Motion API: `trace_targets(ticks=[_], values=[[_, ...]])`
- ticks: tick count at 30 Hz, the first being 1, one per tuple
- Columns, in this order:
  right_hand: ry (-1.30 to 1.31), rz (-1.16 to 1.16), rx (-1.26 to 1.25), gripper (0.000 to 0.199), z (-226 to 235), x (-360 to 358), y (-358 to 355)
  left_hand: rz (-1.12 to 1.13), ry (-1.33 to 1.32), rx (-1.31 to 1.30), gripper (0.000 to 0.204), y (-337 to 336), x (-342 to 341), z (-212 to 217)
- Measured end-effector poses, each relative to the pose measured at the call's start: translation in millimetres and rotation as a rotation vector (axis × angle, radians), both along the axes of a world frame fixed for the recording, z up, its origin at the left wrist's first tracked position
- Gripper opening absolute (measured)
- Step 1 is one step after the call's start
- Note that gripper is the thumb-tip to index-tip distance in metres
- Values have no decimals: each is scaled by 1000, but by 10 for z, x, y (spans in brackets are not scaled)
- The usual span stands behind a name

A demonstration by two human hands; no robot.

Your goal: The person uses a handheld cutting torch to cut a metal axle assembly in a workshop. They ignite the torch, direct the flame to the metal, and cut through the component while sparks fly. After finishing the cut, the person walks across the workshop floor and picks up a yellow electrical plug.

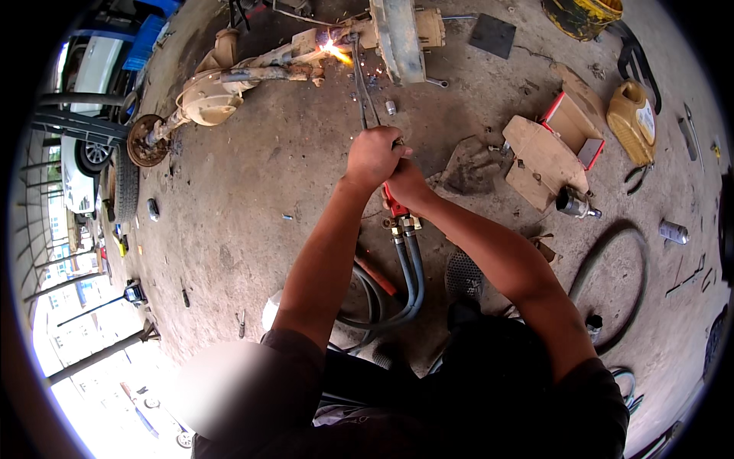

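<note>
Red torch handle (395,205) partly hidden by left hand (373,157) and right hand (405,186), bucket (577,23) cropped at top

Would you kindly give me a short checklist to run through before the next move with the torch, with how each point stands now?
1. Grip: left hand and right hand both closed on the torch: ok.
2. Hand protection: both hands bare, no gloves: not ok.
3. Hoses joined to the rear of the torch: ok; how tight the joints are: cannot tell.
4. Flame at the rusty axle, ahead of the hands: ok.
5. Floor free of things that may burn: an open cardboard box lies to the right: not ok, I would say.
6. Contents of the yellowish jug: cannot tell.
</note>
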State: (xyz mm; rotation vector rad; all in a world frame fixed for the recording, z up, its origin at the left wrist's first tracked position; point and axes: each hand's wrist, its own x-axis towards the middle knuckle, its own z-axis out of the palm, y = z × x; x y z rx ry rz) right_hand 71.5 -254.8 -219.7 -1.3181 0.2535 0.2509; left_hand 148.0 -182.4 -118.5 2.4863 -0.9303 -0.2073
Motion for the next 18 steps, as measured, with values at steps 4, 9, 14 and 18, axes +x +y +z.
trace_targets(ticks=[4, 9, 14, 18], values=[[-49, 2, -45, 16, -89, 6, -12, 2, 20, 16, 28, -38, -9, 29], [-17, 27, -36, 16, -38, -5, -7, 1, 15, 8, 28, -4, -13, 23], [-1, 27, -46, 16, 21, -9, -5, 7, 18, 18, 29, 12, -11, -1], [-8, 22, -54, 17, 31, -8, -9, 5, 14, 16, 30, 8, -7, -8]])
